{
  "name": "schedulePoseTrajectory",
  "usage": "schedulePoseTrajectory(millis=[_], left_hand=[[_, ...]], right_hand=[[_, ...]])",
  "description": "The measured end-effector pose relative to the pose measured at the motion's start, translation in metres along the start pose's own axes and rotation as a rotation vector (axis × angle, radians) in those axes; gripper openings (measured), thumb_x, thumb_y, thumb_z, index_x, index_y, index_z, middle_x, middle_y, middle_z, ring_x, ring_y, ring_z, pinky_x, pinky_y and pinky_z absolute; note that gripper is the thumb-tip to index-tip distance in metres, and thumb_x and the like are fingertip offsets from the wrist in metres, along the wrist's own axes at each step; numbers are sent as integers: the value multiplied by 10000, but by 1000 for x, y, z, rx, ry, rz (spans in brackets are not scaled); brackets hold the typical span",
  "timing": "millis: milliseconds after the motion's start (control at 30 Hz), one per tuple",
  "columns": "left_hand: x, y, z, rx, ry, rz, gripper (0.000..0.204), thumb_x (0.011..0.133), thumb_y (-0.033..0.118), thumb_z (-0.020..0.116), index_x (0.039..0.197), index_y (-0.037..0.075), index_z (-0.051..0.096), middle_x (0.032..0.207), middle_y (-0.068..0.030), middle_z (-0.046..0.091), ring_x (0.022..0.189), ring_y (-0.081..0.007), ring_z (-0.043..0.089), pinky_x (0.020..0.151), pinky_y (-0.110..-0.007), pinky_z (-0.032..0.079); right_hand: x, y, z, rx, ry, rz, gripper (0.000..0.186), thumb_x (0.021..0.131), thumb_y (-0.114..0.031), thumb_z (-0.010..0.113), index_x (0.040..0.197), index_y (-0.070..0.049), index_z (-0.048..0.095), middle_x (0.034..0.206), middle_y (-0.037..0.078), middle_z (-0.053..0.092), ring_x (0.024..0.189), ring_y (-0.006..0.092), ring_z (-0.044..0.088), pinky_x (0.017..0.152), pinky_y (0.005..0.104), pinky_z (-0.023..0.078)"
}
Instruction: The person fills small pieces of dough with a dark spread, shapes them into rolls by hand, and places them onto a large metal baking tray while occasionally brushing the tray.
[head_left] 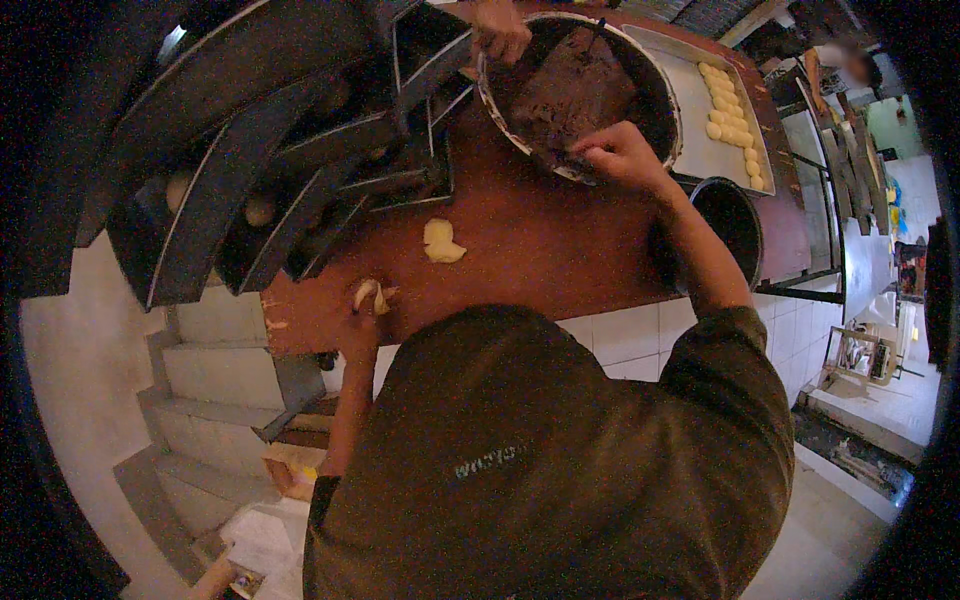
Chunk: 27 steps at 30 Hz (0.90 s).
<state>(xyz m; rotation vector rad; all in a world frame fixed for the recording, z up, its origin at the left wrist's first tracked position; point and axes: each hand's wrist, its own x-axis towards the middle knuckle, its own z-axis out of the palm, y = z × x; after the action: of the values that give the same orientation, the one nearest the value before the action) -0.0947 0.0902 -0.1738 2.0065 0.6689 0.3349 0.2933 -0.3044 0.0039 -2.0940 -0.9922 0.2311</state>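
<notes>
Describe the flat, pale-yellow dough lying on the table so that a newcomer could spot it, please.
On the reddish-brown tabletop, find the large round basin of dark brown filling at the far edge. Down and left of it lies the irregular, flat, pale-yellow dough. Unlike the curled pale piece in the person's left hand, it lies untouched.

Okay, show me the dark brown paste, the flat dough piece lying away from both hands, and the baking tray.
Dark brown paste [575,92], head view: middle of its surface.
Flat dough piece [440,243], head view: middle of its top.
Baking tray [687,78], head view: bare part of its base.
</notes>
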Motion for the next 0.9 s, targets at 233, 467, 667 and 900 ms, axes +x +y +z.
schedulePoseTrajectory(millis=[233, 467, 667, 900], left_hand=[[16, 78, 6, -246, -4, -252, 225, 1025, 217, 603, 1159, 49, 670, 1033, -88, 663, 934, -236, 642, 812, -376, 546], [-11, 134, 18, -934, -211, -527, 311, 1038, 268, 586, 1203, 6, 606, 1196, -130, 663, 1098, -281, 642, 973, -441, 527], [15, 240, -6, -1583, -342, -556, 392, 1043, 323, 561, 1293, 22, 538, 1288, -140, 632, 1240, -291, 593, 1113, -479, 475], [14, 221, -26, -1496, -60, -605, 408, 1035, 327, 560, 1329, 45, 542, 1380, -120, 592, 1311, -322, 544, 1145, -544, 421]], right_hand=[[-37, -79, 64, 538, 105, 386, 351, 1001, -199, 525, 1208, -1, 728, 713, -109, 526, 587, 6, 407, 528, 209, 309], [-63, -148, 148, 383, 278, -21, 363, 891, -73, 612, 1233, 1, 706, 702, -25, 558, 610, 98, 482, 533, 285, 385], [-35, -202, 126, -181, 165, -408, 478, 759, -106, 736, 1237, -118, 722, 803, 82, 614, 602, 247, 569, 547, 376, 471], [-29, -165, 45, -1017, -406, -260, 123, 808, -232, 711, 762, -132, 766, 756, 115, 734, 715, 334, 737, 609, 466, 578]])
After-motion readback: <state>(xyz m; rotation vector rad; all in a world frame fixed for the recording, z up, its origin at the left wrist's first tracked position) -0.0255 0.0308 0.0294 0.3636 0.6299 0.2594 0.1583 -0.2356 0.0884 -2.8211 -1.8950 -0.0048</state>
